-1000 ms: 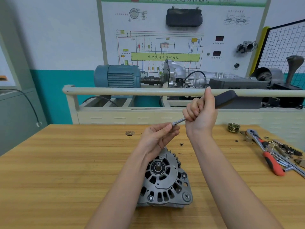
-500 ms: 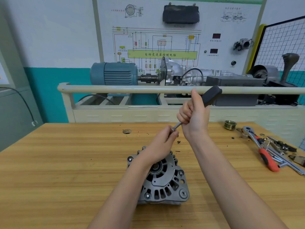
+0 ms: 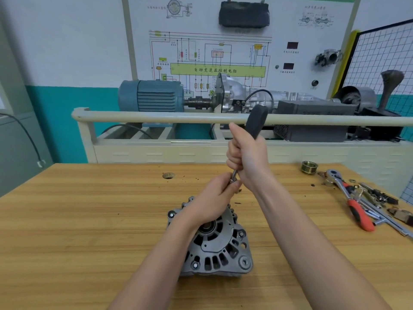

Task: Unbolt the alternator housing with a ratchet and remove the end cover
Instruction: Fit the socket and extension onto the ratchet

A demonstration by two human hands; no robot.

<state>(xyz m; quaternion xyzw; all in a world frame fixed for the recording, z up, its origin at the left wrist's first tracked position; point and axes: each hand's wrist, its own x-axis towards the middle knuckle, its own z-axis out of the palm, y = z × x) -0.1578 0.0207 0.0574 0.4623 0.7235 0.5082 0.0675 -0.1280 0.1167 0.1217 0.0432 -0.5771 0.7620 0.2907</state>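
1. The grey cast-metal alternator sits on the wooden bench, near the front edge at its middle. We judge it heavy and rigid, so it should stay put under light turning; its ribbed rim looks like the safest place to steady it, away from the vent slots.
2. Our right hand is wrapped tightly around the black-handled driver with a thin steel shaft, held nearly upright above the far side of the housing.
3. Our left hand pinches the shaft's lower end between fingertips, guiding it down. We cannot tell whether the tip is seated on a bolt.
4. Bolts still show in the near corners of the cover, so we judge removal is some way off.
5. A red-handled ratchet lies among loose tools at the right.
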